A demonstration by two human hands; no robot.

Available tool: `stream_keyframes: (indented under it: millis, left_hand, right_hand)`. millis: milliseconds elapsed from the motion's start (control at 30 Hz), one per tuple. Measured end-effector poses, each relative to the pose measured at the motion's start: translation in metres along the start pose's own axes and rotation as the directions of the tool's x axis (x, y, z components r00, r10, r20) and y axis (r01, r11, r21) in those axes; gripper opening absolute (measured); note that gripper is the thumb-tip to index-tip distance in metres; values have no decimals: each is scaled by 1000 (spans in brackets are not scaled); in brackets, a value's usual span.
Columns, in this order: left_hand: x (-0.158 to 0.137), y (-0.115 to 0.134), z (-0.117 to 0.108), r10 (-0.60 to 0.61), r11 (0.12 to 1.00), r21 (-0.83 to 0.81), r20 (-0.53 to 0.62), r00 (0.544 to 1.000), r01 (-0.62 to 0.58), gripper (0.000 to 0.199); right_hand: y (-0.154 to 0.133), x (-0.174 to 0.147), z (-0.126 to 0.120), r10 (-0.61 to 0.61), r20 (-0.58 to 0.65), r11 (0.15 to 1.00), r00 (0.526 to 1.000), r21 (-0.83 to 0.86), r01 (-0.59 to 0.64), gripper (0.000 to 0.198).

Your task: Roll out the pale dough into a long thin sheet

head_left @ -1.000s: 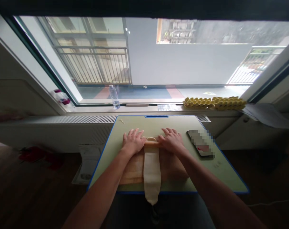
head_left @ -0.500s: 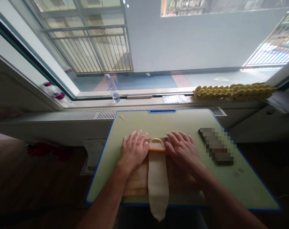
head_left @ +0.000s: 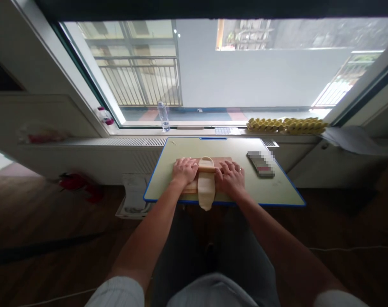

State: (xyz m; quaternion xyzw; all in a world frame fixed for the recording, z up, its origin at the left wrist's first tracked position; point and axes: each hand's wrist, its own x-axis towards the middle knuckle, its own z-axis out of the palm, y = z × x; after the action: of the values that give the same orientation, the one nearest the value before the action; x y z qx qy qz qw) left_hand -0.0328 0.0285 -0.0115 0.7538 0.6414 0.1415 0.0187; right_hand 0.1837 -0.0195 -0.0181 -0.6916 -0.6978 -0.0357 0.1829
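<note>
A wooden rolling pin (head_left: 206, 169) lies across a long strip of pale dough (head_left: 206, 187). My left hand (head_left: 185, 169) presses over the pin's left end, fingers bent with the thumb by the dough. At the other end, my right hand (head_left: 230, 175) rests on the pin with curled fingers; the pin's ends are hidden under both palms. Below the dough is a wooden board (head_left: 190, 187). The strip's far end curves up behind the pin, while its near end hangs over the table's front edge.
The board sits on a small green table (head_left: 161, 179) with a blue rim. A dark, pixelated flat object (head_left: 261, 164) lies at right. Along the windowsill stand a clear bottle (head_left: 164, 117) and yellow egg trays (head_left: 286, 125). A box of papers (head_left: 136, 198) is on the floor at left.
My view has pulled back and tilted, so the table looks smaller and my legs show. Both hands stay on the rolling pin, with fingers more curled than before.
</note>
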Motion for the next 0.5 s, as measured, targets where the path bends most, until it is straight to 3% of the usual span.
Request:
stream_keyframes:
  millis: [500]
  left_hand:
    - [-21, -4, 4, 16, 998, -61, -69, 998, -21, 51]
  right_hand:
    - [2, -5, -1, -64, -62, 998, 996, 12, 65, 51]
